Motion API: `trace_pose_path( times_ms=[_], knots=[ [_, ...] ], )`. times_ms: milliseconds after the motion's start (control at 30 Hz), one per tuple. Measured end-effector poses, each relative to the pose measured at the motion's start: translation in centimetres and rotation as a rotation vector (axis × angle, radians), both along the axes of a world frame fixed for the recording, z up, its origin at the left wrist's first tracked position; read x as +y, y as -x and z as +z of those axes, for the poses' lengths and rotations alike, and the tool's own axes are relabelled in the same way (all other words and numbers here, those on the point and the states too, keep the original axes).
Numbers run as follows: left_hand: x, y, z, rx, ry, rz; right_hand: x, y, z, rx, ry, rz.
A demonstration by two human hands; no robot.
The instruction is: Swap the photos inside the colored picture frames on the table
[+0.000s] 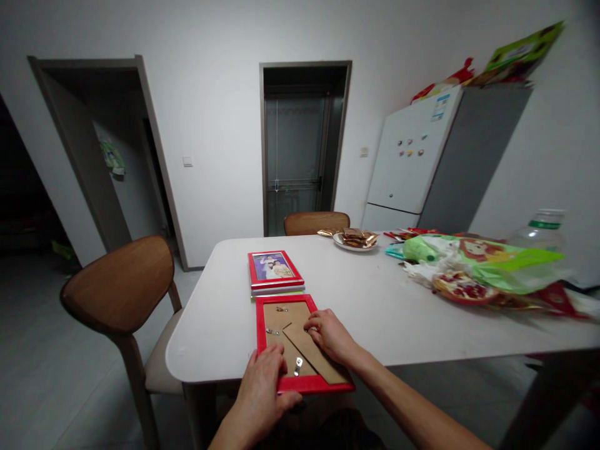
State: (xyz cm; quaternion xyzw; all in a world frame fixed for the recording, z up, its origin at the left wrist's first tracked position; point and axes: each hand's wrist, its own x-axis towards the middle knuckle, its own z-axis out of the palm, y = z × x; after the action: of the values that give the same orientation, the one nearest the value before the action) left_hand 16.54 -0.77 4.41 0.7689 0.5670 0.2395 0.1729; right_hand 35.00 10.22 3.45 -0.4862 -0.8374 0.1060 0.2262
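A red picture frame (260, 325) lies face down at the table's front edge, its brown backing board (276, 319) and slanted stand leg (323, 362) showing. Small metal clips (298, 366) sit on the board at the top, left and bottom. My left hand (265, 381) grips the frame's near left corner, thumb along the front edge. The curled fingers of my right hand (328, 334) press on the board at its right edge, covering what is under the fingertips. Just beyond lies a stack of frames, topped by a red photo frame (274, 269) with a picture of people.
On the white table (225, 337), a plate (355, 246) of wrapped packets stands at the back. Plastic bags (487, 256), a cut pomegranate (464, 289) and a clear bottle (541, 231) crowd the right side. Wooden chairs (122, 284) stand left and behind.
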Motion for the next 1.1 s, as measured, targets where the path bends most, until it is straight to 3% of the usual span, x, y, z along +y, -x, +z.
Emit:
trace_pose_path(
  times_ms=[600,833,1100],
  knots=[
    [0.0,0.1,0.0,-0.023,0.007,0.002,0.9,-0.6,0.5,-0.036,0.051,0.114],
    [0.2,0.2,-0.3,-0.022,0.001,0.004,0.5,0.1,0.6,0.020,0.010,-0.062],
    [0.2,0.1,-0.3,-0.012,-0.010,0.014,0.7,0.0,0.4,-0.002,0.009,-0.026]
  ],
)
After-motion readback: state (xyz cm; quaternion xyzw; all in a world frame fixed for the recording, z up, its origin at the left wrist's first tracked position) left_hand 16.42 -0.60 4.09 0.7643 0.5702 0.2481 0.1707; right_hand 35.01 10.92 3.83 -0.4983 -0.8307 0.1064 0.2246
